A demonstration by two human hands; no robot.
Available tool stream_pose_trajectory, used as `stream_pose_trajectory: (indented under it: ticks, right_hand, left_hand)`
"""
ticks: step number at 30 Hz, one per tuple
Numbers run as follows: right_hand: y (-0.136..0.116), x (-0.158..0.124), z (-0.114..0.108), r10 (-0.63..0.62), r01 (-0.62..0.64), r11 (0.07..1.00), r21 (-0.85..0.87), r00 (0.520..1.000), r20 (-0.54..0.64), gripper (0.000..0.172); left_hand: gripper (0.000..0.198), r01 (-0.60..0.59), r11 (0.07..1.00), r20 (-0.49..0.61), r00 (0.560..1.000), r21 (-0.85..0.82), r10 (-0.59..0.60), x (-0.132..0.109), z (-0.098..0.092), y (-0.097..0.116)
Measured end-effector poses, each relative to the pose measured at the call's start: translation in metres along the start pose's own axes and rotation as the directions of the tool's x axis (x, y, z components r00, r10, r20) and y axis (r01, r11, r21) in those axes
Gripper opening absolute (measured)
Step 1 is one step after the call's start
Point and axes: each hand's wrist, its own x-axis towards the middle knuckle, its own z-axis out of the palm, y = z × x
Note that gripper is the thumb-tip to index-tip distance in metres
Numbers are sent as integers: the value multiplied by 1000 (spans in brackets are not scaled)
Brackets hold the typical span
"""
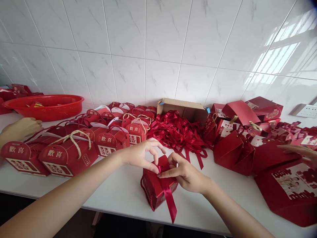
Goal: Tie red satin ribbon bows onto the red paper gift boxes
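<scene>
Pinching one red ribbon (169,203), left hand (140,153) and right hand (187,173) meet above a small red box (154,185), which stands on the white table (123,193) directly below the fingertips. One loose end runs from the grip toward the near table edge, closer to the right hand. Fingers partly hide the ribbon's middle, so whether it is knotted cannot be told.

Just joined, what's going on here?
The left hand and right hand are both at a red ribbon on top of a small red box; one tail hangs loose. Behind, more ribbons are heaped at a cardboard box. Other red boxes stand left; other people's hands show at both edges.
</scene>
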Motion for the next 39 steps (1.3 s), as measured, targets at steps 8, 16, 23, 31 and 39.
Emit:
stream_pose_trajectory:
  ticks: [8, 16, 23, 31, 39]
  right_hand:
    - [1, -1, 1, 10, -10, 1000, 19, 1000, 11, 53]
    - [0, -1, 0, 16, -16, 1000, 23, 1000, -3, 51]
    - [-3, 1, 2, 32, -14, 992, 125, 989, -145, 35]
    - [-5, 3, 5, 346, -235, 874, 425, 915, -207, 6]
    - [-2, 10, 4, 467, -236, 754, 613, 849, -247, 15]
  left_hand:
    - [17, 62, 998, 96, 993, 9, -62, 1, -2, -2]
    - [27, 203, 967, -84, 972, -151, -217, -6, 12, 9]
    - [20, 284, 909, -336, 861, -306, -382, -3, 47, 21]
    - [27, 294, 880, -366, 825, -373, -431, -1, 56, 22]
    - [20, 332, 885, -366, 819, -326, -442, -1, 57, 20]
